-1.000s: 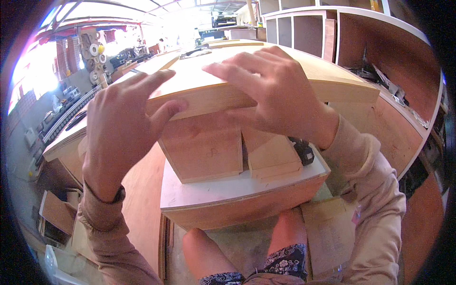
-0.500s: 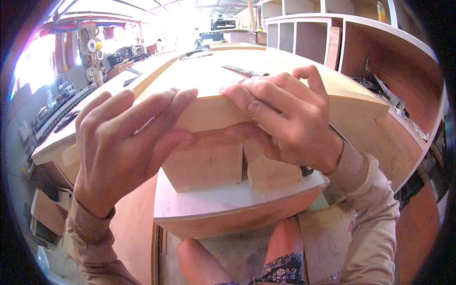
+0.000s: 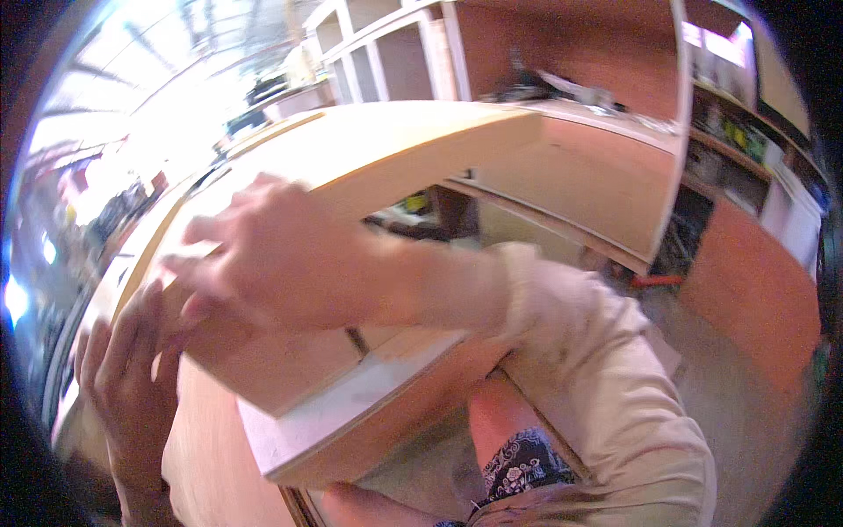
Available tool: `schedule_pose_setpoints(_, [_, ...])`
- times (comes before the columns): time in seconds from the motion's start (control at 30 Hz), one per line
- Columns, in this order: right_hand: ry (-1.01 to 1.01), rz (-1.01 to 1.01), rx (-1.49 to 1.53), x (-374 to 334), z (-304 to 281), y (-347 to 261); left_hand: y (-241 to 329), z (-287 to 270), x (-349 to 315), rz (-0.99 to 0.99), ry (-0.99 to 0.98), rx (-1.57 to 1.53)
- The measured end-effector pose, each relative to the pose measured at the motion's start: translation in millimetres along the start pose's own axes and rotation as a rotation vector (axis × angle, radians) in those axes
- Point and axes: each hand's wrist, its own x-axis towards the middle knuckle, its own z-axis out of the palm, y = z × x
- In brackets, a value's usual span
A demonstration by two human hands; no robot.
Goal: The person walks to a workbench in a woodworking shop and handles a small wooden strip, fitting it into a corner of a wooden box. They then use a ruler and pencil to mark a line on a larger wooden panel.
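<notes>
A thick, pale wooden panel [image 3: 421, 158] lies across the bench with its front edge toward me. My left hand [image 3: 132, 378] is at the left end of that edge, fingers up against it and thumb side close under it; the contact is partly hidden. Close beside it, my right hand [image 3: 281, 255] reaches across to the left over the panel's edge. Motion smears its fingers, so their grip does not show. Below the panel, a plywood box [image 3: 272, 360] stands on a white-topped board [image 3: 316, 430] above my knees.
A cabinet with a reddish-brown interior [image 3: 571, 44] and white edges stands at the back right, small items lying on its ledge. A plywood panel [image 3: 580, 176] forms its lower side. Farther right are shelves [image 3: 738, 140] with mixed goods and a leaning reddish board [image 3: 755, 290].
My view has swung to the right, so the panel appears tilted. My right hand has moved left along the panel's edge, close to my left hand. The slim pointed tool on the panel no longer shows.
</notes>
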Motion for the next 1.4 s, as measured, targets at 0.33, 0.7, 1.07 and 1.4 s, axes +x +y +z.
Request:
schedule_pose_setpoints(0.33, [0.270, -0.103, -0.130, -49, 7, 20, -7, 14, -25, -0.060, -0.134, 0.179])
schedule_pose_setpoints(0.7, [0.179, -0.009, -0.109, -70, -12, 37, -6, 15, -29, -0.171, -0.169, 0.106])
schedule_pose_setpoints(1.07, [0.115, 0.139, -0.284, -199, -144, 161, -15, 16, -41, -0.071, -0.193, 0.272])
schedule_pose_setpoints(1.4, [0.224, 0.069, -0.319, -197, -140, 167, -10, -4, -33, -0.193, -0.234, 0.145])
